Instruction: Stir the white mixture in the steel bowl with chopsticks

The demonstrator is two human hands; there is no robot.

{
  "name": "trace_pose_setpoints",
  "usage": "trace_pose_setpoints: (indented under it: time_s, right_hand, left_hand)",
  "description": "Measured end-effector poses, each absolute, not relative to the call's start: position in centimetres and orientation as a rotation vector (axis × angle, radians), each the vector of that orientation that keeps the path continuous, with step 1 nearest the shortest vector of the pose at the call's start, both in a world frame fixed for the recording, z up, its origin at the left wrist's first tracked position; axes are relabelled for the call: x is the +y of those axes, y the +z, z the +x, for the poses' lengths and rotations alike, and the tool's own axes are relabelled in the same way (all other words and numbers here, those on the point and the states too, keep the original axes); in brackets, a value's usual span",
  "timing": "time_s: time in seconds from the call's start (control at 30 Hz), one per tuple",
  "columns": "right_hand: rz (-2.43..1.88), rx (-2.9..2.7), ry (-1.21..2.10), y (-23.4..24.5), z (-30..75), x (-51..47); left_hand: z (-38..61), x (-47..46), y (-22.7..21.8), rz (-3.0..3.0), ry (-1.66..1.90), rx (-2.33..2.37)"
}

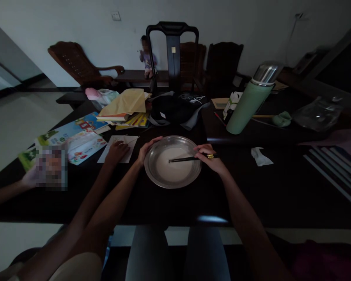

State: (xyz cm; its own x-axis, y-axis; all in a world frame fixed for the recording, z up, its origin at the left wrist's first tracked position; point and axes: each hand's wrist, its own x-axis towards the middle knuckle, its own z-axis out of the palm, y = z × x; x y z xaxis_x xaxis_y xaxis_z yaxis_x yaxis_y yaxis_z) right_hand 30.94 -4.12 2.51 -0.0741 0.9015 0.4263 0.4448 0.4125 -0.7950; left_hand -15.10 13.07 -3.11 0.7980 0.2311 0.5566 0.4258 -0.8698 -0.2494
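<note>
Booth: Where's the bowl?

Me: Dead ahead! The metal bowl (153,160) sits on the dark table (169,207), right in front of me, pale liquid (175,171) pooled across its bottom.

Booth: And your hands?

Me: My left hand (145,152) curls loosely round the left rim and has hold of it. My right hand (212,162) is pinched tight on the chopsticks (183,159) at the right rim, their tips down at the liquid. How deep they go, I can't tell!

Booth: Where's the danger?

Me: That flared wall! One hard sweep of the chopsticks could slosh liquid over. And if my left hand presses down on its edge, the whole bowl could tip.

Booth: Anyone close?

Me: Oh yes, another person's hand (118,151) is on a white sheet (132,146) just left of mine, our forearms side by side. One nudge could jog my hold, and a spill that way soaks the paper. The green flask (245,107) is farther off, so less worry there.
</note>
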Motion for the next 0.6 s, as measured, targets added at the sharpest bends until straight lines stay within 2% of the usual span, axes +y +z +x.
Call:
trace_pose_setpoints:
  time_s: [0.17,0.37,0.6]
  right_hand:
    - [-1.225,-1.530,0.461,2.7,32.0,-4.1]
    - [-1.141,-1.653,0.637,2.8,31.0,-4.4]
    - [-1.255,-1.515,0.467,2.6,31.9,-4.1]
  left_hand:
    - [-14.9,13.0,-3.1,-2.677,-0.683,-0.566]
    - [-14.5,12.9,-3.0,-2.709,-0.729,-0.571]
    - [-15.3,13.5,-3.9,-2.730,-0.724,-0.597]
